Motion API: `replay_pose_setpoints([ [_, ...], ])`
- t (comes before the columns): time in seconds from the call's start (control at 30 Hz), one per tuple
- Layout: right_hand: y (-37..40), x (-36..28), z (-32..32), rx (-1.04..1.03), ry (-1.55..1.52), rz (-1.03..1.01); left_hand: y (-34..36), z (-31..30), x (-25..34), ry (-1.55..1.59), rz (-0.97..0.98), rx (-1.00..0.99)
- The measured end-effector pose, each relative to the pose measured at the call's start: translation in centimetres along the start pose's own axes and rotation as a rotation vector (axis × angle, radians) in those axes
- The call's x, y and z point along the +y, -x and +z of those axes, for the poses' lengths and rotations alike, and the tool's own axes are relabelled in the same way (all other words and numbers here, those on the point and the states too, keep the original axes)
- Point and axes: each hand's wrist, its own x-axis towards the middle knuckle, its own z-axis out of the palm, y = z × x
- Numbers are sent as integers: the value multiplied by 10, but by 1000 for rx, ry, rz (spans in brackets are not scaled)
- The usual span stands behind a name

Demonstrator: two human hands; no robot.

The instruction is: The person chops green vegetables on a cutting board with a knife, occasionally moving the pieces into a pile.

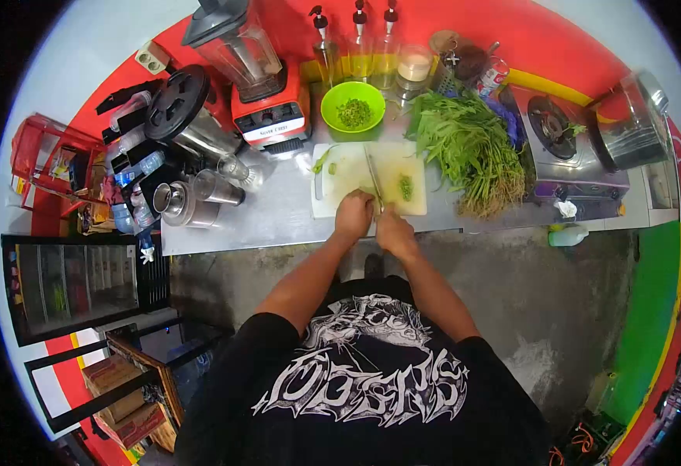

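My right hand (395, 232) is closed around the handle of a kitchen knife (374, 172), whose blade points away from me over the white cutting board (330, 203). Just left of the blade, my left hand (355, 213) is closed with curled fingers on green stems, mostly hidden beneath them. Chopped greens (405, 186) lie in a small pile right of the knife. A few loose leaf pieces (322, 161) rest on the board's left side. Behind the board, a lime-green bowl (331, 109) holds more chopped greens (354, 114).
A large bunch of leafy greens (468, 147) with roots lies right of the board. The gas stove (577, 167) stands farther right. A red blender (270, 113), metal shakers (177, 203) and glasses are at left; pump bottles (360, 54) line the back wall.
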Motion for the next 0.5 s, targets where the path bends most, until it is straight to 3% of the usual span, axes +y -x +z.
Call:
replay_pose_setpoints([
  [0.13,-1,-4,-15,-56,115,-83,-3,-7,-1,30,10,9],
  [0.27,-3,0,-5,-69,68,-34,-5,-8,-3,60,-130,-28],
  [0.37,-8,5,9,69,28,-96,-8,-5,-16,94,-140,-47],
  [0.5,1,-15,-13,-19,103,-43,-15,-6,-18,140,-183,-91],
])
